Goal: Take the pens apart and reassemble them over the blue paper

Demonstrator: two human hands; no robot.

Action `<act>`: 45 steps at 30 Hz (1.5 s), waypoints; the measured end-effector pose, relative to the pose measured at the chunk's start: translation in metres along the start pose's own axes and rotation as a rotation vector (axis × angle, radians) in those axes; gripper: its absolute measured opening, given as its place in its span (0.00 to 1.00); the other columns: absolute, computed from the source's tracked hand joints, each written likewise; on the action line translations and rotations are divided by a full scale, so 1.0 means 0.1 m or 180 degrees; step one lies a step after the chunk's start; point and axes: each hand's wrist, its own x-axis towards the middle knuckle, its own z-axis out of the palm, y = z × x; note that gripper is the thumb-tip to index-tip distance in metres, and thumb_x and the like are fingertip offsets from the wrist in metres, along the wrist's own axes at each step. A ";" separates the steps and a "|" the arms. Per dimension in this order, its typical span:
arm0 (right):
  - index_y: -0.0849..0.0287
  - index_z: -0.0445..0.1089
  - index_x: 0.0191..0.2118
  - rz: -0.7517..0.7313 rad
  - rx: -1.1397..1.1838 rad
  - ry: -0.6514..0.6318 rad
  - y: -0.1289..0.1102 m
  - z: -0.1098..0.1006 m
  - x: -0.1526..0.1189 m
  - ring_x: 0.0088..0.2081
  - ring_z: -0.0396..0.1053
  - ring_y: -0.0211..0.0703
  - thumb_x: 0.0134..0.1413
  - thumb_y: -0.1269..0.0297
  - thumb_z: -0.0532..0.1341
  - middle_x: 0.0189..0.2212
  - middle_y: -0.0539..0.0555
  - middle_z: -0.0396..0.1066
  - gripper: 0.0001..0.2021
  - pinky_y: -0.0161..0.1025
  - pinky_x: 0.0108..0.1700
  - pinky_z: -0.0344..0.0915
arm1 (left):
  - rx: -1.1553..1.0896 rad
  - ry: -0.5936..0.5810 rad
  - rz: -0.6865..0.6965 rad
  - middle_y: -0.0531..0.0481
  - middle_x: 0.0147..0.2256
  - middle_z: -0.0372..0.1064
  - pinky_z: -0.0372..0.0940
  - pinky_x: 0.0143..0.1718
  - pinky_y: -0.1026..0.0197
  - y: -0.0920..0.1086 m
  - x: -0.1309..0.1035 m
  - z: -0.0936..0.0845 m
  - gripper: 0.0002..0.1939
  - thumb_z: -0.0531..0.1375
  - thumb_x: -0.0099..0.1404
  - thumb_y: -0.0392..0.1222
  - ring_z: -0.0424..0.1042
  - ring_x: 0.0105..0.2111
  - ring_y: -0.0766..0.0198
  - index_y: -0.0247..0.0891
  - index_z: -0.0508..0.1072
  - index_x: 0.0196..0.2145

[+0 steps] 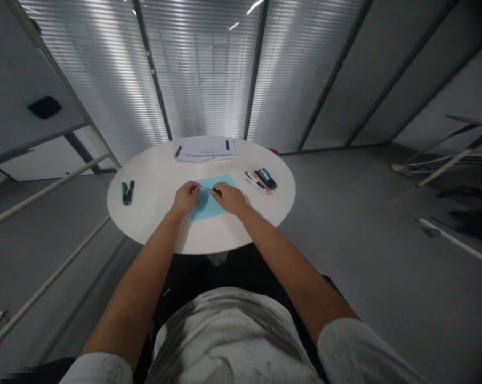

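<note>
A: How was the room arranged behind the work?

B: The background was formed by tall windows with blinds [209, 80], and a round white counter [153, 218] was placed in front of the person.

A: Where was the blue sheet put, and why there?

B: The blue sheet [211, 208] was laid flat on the near part of the counter, below both hands. Probably this place was chosen so that it could be reached without stretching.

A: What was held?

B: In the right hand [231, 197] a dark pen [217, 191] was held, with the fingers closed around it and its tip directed to the left. By the left hand [186, 197] a small dark piece [193, 189] was pinched, the fingers being kept narrow. Whether it was a cap could not be told. The two were held apart but facing, perhaps so that they could be aligned easily.

A: And the other things?

B: A cluster of pens [267, 180] was put to the right, some markers [125, 193] to the left, and papers [205, 146] at the far edge, maybe so that the hands were not disturbed.

A: How did the pen look?

B: It was seen as slim and dark, with a paler tip; finer details were too small to be read.
</note>
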 end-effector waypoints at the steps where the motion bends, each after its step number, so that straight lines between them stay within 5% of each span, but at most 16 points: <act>1: 0.55 0.67 0.50 0.0015 0.0037 0.0020 0.00 0.00 0.00 0.43 0.68 0.43 0.66 0.56 0.51 0.43 0.55 0.72 0.15 0.37 0.43 0.61 | -0.0235 0.0050 -0.0028 0.48 0.30 0.72 0.62 0.35 0.61 0.01 0.00 0.00 0.11 0.57 0.60 0.44 0.68 0.30 0.63 0.37 0.75 0.35; 6: 0.51 0.65 0.55 -0.0057 0.0047 0.0015 0.00 -0.02 -0.01 0.45 0.69 0.42 0.68 0.57 0.47 0.45 0.54 0.71 0.17 0.37 0.43 0.61 | -0.1342 -0.0032 -0.0199 0.48 0.29 0.73 0.62 0.32 0.61 0.14 -0.03 0.02 0.13 0.61 0.56 0.48 0.68 0.27 0.65 0.35 0.74 0.34; 12: 0.50 0.67 0.55 -0.0042 -0.0026 -0.0071 -0.01 -0.02 -0.02 0.43 0.69 0.41 0.68 0.55 0.45 0.43 0.53 0.71 0.19 0.36 0.41 0.61 | -0.1758 -0.0444 -0.0314 0.48 0.28 0.73 0.57 0.24 0.64 0.22 -0.07 -0.02 0.15 0.64 0.54 0.50 0.64 0.22 0.69 0.35 0.74 0.33; 45: 0.57 0.67 0.43 -0.0118 0.0332 -0.0171 0.02 0.03 0.00 0.44 0.66 0.42 0.62 0.64 0.54 0.41 0.55 0.70 0.07 0.38 0.47 0.60 | -0.1129 -0.0732 -0.0174 0.51 0.26 0.72 0.59 0.26 0.64 0.17 -0.08 0.01 0.13 0.61 0.55 0.50 0.65 0.22 0.68 0.36 0.74 0.30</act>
